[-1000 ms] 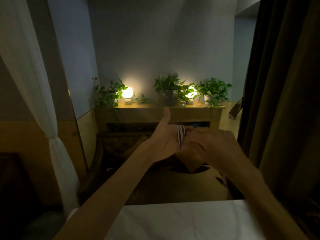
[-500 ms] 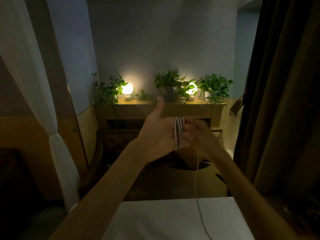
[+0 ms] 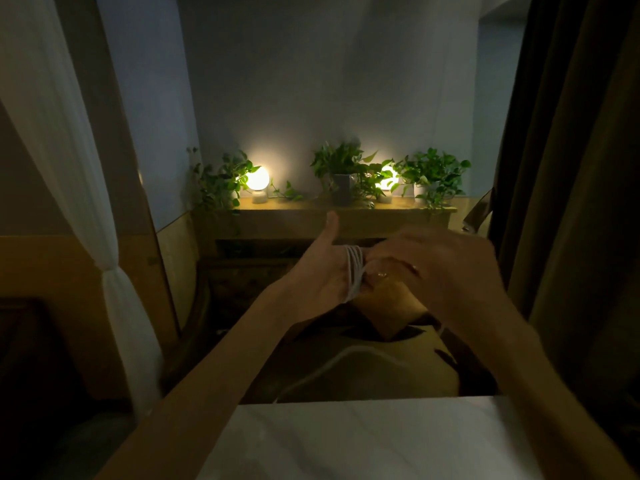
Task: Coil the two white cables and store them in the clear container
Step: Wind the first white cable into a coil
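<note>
Above the white table top (image 3: 381, 441), your left hand (image 3: 322, 278), thumb up, carries upright loops of thin white cable (image 3: 354, 271) round its fingers. Your right hand (image 3: 440, 271) meets it, grip hidden. The slack tail hangs nearer your right hand.

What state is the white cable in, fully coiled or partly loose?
Partly coiled. Several loops of the white cable wrap the left hand, thumb up; a loose length trails below toward the white table.

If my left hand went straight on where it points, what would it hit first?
Likely the right hand, held against the cable looped round the left hand; depth is unclear.
</note>
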A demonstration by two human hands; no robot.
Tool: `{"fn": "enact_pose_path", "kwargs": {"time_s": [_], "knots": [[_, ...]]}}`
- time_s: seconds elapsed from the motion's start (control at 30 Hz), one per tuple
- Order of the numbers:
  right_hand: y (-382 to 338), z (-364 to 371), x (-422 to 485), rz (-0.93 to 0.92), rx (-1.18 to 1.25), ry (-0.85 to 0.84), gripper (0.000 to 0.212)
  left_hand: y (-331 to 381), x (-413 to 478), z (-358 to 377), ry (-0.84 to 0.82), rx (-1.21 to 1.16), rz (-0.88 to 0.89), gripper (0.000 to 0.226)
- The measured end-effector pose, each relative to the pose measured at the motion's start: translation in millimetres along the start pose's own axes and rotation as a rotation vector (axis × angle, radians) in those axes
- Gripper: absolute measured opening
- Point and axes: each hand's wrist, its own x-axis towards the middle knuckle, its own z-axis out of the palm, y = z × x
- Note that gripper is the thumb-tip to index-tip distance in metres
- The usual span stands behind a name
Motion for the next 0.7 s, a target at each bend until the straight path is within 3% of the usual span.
{"fn": "enact_pose_path", "kwargs": {"time_s": [0.07, 0.13, 0.27, 0.37, 0.4, 0.5, 0.6, 0.7], "knots": [[14, 2, 11, 0.010, 0.008, -0.027, 0.017, -5, -3, 7, -0.056, 0.115, -0.028, 0.092], [28, 11, 21, 0.053, 0.093, -0.058, 0.026, -7, -6, 13, -0.128, 0.079, -0.038, 0.094], [33, 32, 29, 0.370, 0.644, -0.101, 0.013, 0, -13, 19, -0.218, -0.054, -0.009, 0.092], [14, 47, 18, 0.655, 1.158, -0.252, 0.015, 9, -16, 17, -0.250, -0.123, 0.034, 0.094], [4, 52, 11, 0.752, 1.178, -0.279, 0.022, 12, -15, 16, -0.248, -0.155, 0.049, 0.094], [-24, 66, -17, 0.695, 0.817, -0.353, 0.024, 24, -8, 12, -0.173, -0.263, 0.083, 0.090], [-46, 52, -40, 0.523, 0.709, -0.461, 0.017, 29, 5, -3, -0.030, -0.322, 0.125, 0.088], [-42, 28, -35, 0.369, 0.401, -0.501, 0.018, 13, 9, -11, 0.058, -0.227, 0.066, 0.091]]}}
